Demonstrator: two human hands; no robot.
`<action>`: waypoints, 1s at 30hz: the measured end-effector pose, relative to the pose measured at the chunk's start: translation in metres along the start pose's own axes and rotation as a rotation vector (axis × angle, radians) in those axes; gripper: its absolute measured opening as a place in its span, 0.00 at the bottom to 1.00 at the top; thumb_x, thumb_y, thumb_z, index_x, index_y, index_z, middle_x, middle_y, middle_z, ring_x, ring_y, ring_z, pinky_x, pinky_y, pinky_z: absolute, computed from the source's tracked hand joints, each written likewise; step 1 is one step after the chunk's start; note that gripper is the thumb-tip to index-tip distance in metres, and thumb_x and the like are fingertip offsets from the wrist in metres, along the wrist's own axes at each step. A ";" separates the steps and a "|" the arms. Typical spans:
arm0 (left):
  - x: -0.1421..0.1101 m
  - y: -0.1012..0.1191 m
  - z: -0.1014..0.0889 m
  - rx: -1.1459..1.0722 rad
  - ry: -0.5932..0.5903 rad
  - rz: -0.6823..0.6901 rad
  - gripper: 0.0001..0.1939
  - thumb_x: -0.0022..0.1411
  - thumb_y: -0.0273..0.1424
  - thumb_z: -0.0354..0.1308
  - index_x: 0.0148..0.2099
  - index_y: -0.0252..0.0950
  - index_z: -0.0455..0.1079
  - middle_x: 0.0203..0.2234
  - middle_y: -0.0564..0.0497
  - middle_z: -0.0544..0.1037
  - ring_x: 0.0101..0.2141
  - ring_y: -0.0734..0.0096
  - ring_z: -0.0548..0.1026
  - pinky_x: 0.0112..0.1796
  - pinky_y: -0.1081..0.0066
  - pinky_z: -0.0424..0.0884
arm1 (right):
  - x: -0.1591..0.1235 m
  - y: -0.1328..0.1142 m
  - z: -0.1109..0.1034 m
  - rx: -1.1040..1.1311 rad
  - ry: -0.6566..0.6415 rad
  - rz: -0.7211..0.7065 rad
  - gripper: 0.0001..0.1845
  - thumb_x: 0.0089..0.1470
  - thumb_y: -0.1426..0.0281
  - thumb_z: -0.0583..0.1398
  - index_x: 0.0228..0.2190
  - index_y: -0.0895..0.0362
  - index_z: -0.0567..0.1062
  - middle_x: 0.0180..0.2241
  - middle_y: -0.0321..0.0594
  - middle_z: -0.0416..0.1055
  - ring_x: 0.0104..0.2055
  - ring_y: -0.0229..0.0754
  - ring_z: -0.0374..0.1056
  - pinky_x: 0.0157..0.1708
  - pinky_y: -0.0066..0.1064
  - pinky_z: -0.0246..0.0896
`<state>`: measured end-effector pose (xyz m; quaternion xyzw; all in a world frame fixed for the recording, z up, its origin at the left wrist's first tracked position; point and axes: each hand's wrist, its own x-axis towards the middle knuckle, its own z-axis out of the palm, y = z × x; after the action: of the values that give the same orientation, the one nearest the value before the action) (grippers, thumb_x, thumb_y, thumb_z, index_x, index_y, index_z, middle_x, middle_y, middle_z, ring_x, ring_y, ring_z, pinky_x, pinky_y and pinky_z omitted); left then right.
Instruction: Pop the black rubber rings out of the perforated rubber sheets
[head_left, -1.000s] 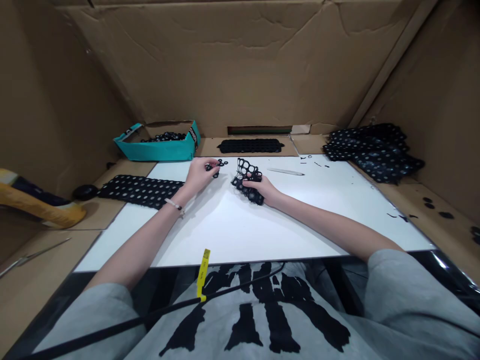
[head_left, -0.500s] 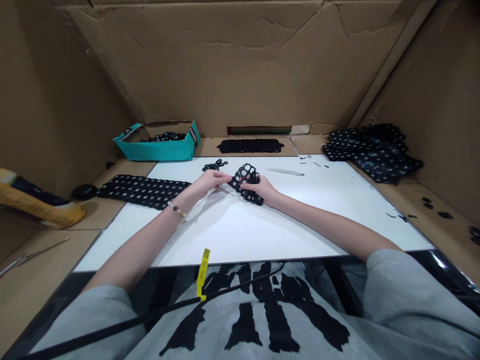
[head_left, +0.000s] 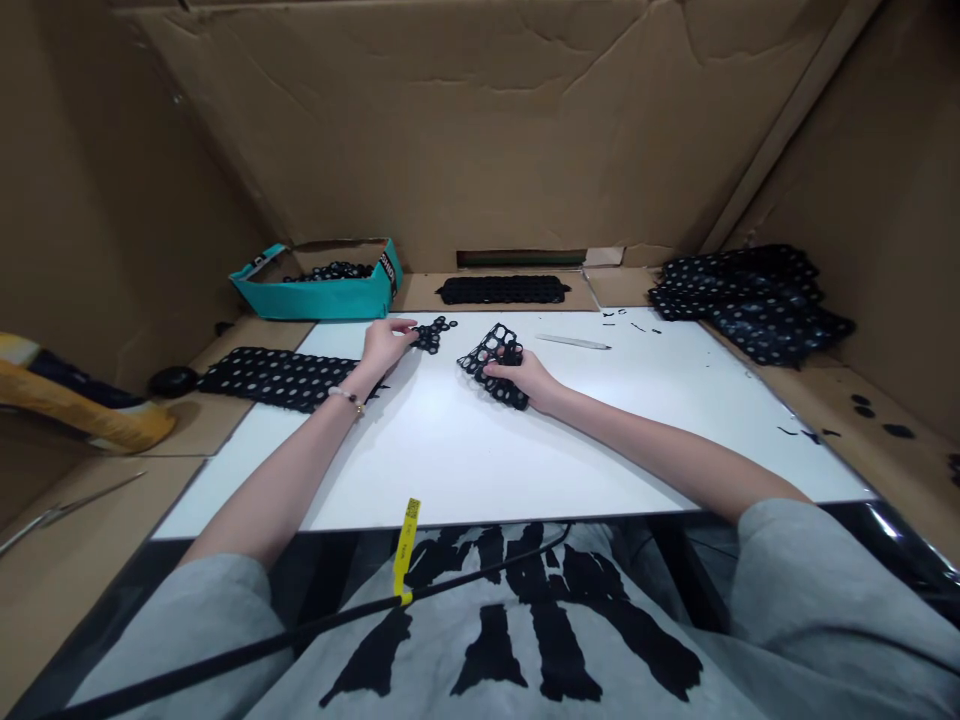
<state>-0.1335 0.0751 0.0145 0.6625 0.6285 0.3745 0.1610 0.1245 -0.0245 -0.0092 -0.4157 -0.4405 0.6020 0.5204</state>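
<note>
My right hand (head_left: 532, 378) is closed around a black perforated sheet (head_left: 484, 355). The sheet is bent, and its rows of round holes show toward the left and top. My left hand (head_left: 386, 345) has its fingertips together at the left edge of a small heap of black rings (head_left: 431, 335) on the white board (head_left: 450, 460). Whatever may be between those fingertips is too small to make out. Beneath the left wrist, partly covered by it, a flat black perforated strip (head_left: 277, 378) lies across the board's left edge.
A turquoise box (head_left: 319, 298) holding black pieces stands back left. Behind my hands lies a black strip (head_left: 504, 290), and a white pen-like tool (head_left: 574, 342) sits to its front right. Perforated sheets (head_left: 750, 300) are piled back right. Metal tweezers (head_left: 75, 508) and a yellow tube (head_left: 90, 405) are at left.
My left hand has left the sheet and moved left and back to the small heap of rings. My right hand stays in place, still holding the sheet.
</note>
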 end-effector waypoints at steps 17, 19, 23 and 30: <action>-0.065 0.066 0.019 -0.150 -0.439 0.319 0.16 0.49 0.42 0.67 0.36 0.36 0.78 0.32 0.48 0.81 0.34 0.65 0.74 0.38 0.67 0.68 | -0.002 -0.002 0.001 -0.007 -0.029 -0.072 0.19 0.35 0.65 0.71 0.34 0.58 0.79 0.36 0.38 0.79 0.42 0.43 0.72 0.50 0.36 0.63; -0.063 0.063 0.019 -0.280 -0.511 0.162 0.19 0.47 0.43 0.68 0.37 0.34 0.78 0.31 0.47 0.80 0.31 0.67 0.74 0.33 0.69 0.69 | -0.003 -0.003 0.001 -0.003 -0.032 -0.067 0.20 0.35 0.65 0.71 0.34 0.58 0.79 0.36 0.39 0.78 0.42 0.43 0.71 0.50 0.36 0.62; -0.058 0.056 0.017 -0.461 -0.643 -0.079 0.23 0.44 0.44 0.70 0.40 0.34 0.79 0.27 0.49 0.78 0.25 0.72 0.71 0.25 0.72 0.64 | -0.004 -0.005 0.001 -0.004 -0.022 -0.043 0.22 0.32 0.66 0.72 0.33 0.58 0.76 0.33 0.37 0.77 0.39 0.42 0.71 0.47 0.36 0.63; -0.050 0.050 0.020 -0.528 -0.612 -0.227 0.20 0.40 0.41 0.72 0.34 0.34 0.79 0.25 0.47 0.77 0.21 0.74 0.68 0.20 0.72 0.58 | -0.001 -0.003 0.000 -0.033 -0.040 -0.012 0.23 0.30 0.67 0.74 0.30 0.57 0.73 0.30 0.35 0.75 0.33 0.39 0.70 0.43 0.35 0.65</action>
<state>-0.0804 0.0247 0.0213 0.6058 0.5032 0.2884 0.5446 0.1251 -0.0249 -0.0058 -0.4093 -0.4631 0.5998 0.5082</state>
